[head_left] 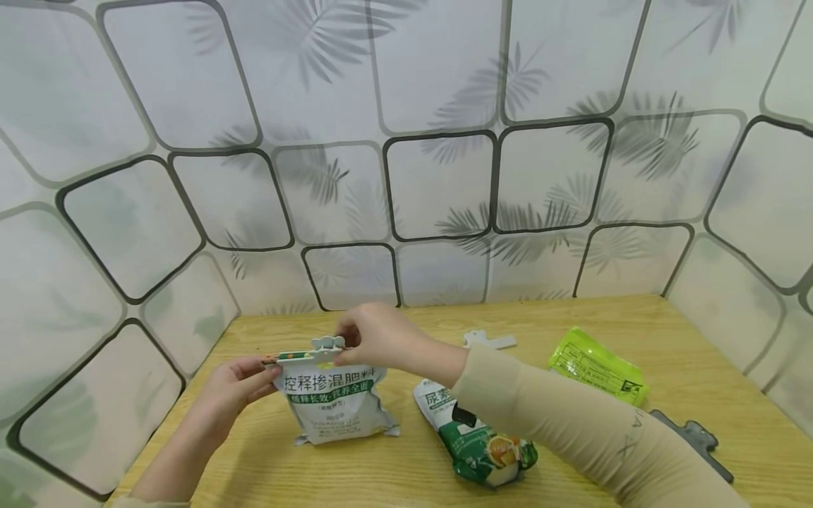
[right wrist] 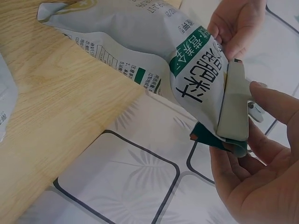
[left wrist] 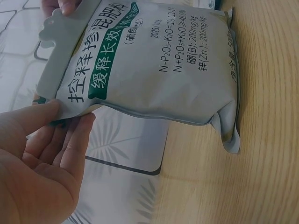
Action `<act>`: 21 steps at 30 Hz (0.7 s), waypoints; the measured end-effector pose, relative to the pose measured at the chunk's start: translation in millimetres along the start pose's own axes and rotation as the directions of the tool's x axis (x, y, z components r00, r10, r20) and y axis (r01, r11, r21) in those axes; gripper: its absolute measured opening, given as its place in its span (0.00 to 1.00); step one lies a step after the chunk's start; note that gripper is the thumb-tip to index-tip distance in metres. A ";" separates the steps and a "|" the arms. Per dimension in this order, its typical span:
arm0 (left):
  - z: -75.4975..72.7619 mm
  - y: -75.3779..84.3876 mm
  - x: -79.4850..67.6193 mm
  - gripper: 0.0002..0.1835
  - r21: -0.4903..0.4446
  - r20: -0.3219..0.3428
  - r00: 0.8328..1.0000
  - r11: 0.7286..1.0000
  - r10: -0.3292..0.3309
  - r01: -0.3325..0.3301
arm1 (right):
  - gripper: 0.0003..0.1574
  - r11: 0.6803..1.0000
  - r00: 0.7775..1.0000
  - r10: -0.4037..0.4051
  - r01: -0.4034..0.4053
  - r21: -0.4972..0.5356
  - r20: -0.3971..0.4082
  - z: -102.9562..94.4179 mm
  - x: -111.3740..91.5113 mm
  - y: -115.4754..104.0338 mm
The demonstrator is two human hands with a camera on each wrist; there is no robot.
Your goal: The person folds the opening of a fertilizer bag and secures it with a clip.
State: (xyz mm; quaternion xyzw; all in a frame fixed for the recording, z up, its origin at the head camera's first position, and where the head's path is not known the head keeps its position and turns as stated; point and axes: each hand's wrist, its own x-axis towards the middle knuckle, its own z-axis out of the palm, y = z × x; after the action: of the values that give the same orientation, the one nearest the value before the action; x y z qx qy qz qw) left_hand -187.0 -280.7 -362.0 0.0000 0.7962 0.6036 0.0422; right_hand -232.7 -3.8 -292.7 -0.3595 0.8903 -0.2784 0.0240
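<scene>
A white fertilizer bag (head_left: 336, 413) with green and black print stands on the table at the left, its top edge folded over. Across that fold sits a pale grey sealing clip (right wrist: 235, 102), its jaw clamped over the bag's top. My left hand (head_left: 231, 388) pinches the bag's upper left corner between thumb and fingers, next to the clip's end (left wrist: 46, 88). From the other side my right hand (head_left: 390, 342) grips the clip, the thumb at its lever and the fingers behind the fold in the right wrist view.
Right of the bag lies a green-and-white bag (head_left: 489, 448), partly behind my right forearm. A white clip (head_left: 489, 341) rests farther back. At the right are a yellow-green pouch (head_left: 597, 370) and a dark grey clip (head_left: 695, 437). Patterned walls (head_left: 438, 190) enclose the wooden table (head_left: 254, 466).
</scene>
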 end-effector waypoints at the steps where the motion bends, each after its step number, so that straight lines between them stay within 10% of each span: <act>1: 0.0 -0.2 -0.1 0.08 0.000 0.000 1.000 1.000 0.001 -0.001 | 0.10 1.000 1.000 0.000 0.000 0.002 -0.001 -0.1 -0.6 0.6; 21: 0.3 0.2 -1.4 0.09 -0.002 0.015 1.000 1.000 0.002 -0.002 | 0.08 0.998 0.999 0.038 -0.038 0.041 0.018 0.9 -9.1 15.7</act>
State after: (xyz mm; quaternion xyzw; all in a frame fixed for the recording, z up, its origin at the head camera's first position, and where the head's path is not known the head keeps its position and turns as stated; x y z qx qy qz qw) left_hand -185.6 -280.4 -361.8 0.0053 0.7953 0.6044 0.0477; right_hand -235.6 10.9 -303.0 -0.3444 0.8907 -0.2933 0.0444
